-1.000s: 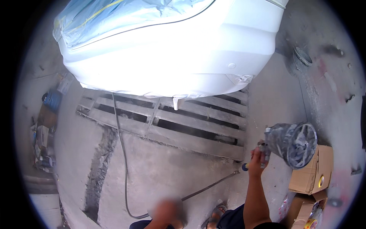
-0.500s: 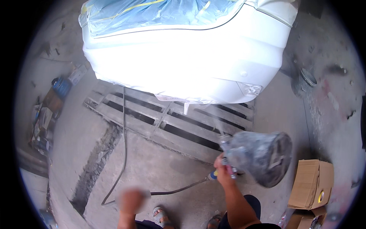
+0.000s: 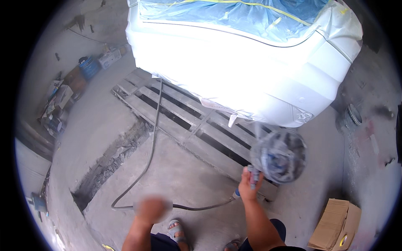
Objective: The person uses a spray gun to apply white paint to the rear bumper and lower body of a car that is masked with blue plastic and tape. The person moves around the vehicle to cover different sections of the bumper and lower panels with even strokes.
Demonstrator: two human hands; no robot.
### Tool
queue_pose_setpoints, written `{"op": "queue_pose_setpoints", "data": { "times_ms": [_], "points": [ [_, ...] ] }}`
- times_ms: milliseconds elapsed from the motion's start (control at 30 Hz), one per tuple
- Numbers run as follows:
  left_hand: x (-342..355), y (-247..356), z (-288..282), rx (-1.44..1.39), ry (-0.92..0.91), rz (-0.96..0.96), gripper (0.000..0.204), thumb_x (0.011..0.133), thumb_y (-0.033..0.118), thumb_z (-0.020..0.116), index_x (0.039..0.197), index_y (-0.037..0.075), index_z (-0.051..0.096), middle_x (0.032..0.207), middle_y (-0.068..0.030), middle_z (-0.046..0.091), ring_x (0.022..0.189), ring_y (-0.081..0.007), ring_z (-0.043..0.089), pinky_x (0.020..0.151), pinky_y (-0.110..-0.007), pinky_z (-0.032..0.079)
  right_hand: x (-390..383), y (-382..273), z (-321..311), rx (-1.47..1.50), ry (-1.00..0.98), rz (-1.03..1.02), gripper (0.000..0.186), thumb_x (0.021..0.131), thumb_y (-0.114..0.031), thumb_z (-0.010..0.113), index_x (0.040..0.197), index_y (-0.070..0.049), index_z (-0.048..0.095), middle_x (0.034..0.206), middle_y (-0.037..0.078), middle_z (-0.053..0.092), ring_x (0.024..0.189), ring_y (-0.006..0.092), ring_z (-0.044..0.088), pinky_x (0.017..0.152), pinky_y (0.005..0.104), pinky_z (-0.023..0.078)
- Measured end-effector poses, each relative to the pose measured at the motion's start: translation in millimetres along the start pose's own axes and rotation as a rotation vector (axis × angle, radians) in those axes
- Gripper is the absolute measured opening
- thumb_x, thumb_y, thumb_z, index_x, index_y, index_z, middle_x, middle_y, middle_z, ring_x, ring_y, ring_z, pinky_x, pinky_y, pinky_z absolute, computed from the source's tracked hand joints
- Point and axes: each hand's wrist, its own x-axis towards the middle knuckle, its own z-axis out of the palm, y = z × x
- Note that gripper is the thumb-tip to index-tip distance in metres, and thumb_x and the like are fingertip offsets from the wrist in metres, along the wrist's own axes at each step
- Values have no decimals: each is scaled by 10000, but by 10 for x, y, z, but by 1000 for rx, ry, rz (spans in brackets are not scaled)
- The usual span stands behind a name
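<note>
My right hand (image 3: 248, 188) is wrapped round the handle of a spray gun (image 3: 253, 173). A large, paint-smeared cup (image 3: 278, 157), blurred by motion, is joined to the gun. The gun is just below the lower right part of a glossy white vehicle body end (image 3: 234, 71), apart from it. At the lower left, my left hand (image 3: 153, 210) is closed round a grey air hose (image 3: 151, 157); its fingers are smeared. From there the hose runs right to a blue fitting (image 3: 236, 193) under the gun and, the other way, up beneath the vehicle body.
Blue masking film (image 3: 234, 19) covers the top of the body. Below lies a slotted floor grate (image 3: 184, 131), with a rubble-filled trench (image 3: 111, 165) left of it. A cardboard box (image 3: 331, 224) and a bucket (image 3: 354, 115) stand right; a blue pail (image 3: 88, 68) and clutter line the left wall.
The view has shifted, so the vehicle body sits farther right. My right hand has turned the gun, bringing its cup up and leftward. My left hand stays on the hose.
</note>
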Motion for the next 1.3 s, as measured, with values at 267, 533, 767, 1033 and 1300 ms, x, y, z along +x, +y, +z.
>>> {"op": "queue_pose_setpoints", "data": {
  "times_ms": [267,533,767,1033,1300],
  "points": [
    [60,-61,-460,-283,-492,-502,226,753,307,649,881,121,663,870,-99,665,897,-300,615,768,-423,477,197,-596,1204,181,-363,-341,452,740,-73,627,1157,-26,460,1094,225,529,986,420,531,808,438,453],
    [184,-63,-276,-258,-573,-287,220,758,288,637,886,111,660,860,-104,662,866,-300,628,732,-419,499,-459,419,-217,-264,-114,108,287,882,-185,566,1093,7,535,935,135,605,805,163,571,654,304,463],
    [318,232,-153,-281,-652,-36,156,779,195,593,873,79,640,847,-125,658,842,-294,638,692,-424,509,-433,388,-242,-303,-64,49,398,868,-144,580,1208,6,434,1061,153,544,863,224,556,758,324,451],
    [176,-204,-317,-308,-564,-331,175,802,209,583,912,82,632,902,-132,652,901,-318,616,757,-437,489,191,-507,1657,68,-380,-253,499,743,-32,582,1203,-10,390,1030,210,477,887,413,528,726,434,460],
    [200,-176,-299,-345,-572,-379,217,807,220,566,971,97,638,935,-128,651,921,-324,608,780,-433,483,454,-534,1759,61,-459,-307,528,731,-60,593,1219,-35,395,1059,210,500,929,411,535,734,440,476]
  ]
}}
